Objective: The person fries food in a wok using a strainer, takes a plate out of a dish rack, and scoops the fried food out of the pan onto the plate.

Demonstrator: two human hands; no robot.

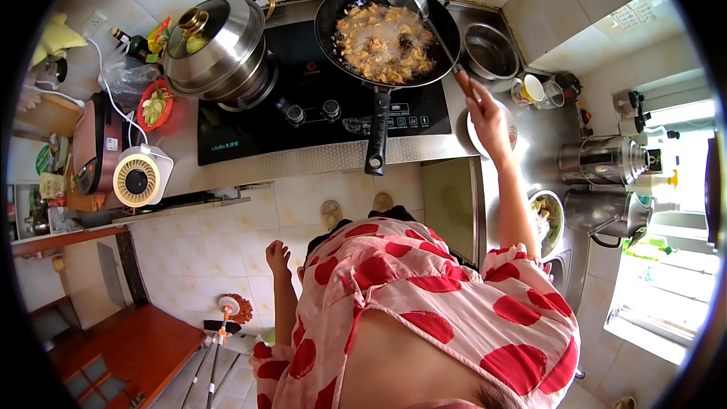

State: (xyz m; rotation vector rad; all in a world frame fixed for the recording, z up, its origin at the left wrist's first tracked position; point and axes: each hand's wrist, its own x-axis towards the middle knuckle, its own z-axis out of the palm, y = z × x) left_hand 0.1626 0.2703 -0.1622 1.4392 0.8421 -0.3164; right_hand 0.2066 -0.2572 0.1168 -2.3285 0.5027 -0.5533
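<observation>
My right hand (487, 115) is wrapped round the wooden handle of a long metal skimmer (441, 36). The skimmer's head rests at the far right inside rim of a black frying pan (327, 32). Golden-brown pieces of food (386, 42) bubble in oil in the pan, which stands on the right side of a black cooktop (303, 83). The pan's long black handle points towards me, with no hand on it. My left hand (279, 255) hangs low beside my body, away from the counter, its fingers curled in with nothing visible in them.
A lidded steel pot (219, 68) stands on the cooktop's left. Right of the pan are a steel bowl (491, 51), cups (528, 90) and a kettle (602, 160). Further left are a red bowl (155, 104) and small fan (140, 176). A mop (221, 326) stands behind on the left.
</observation>
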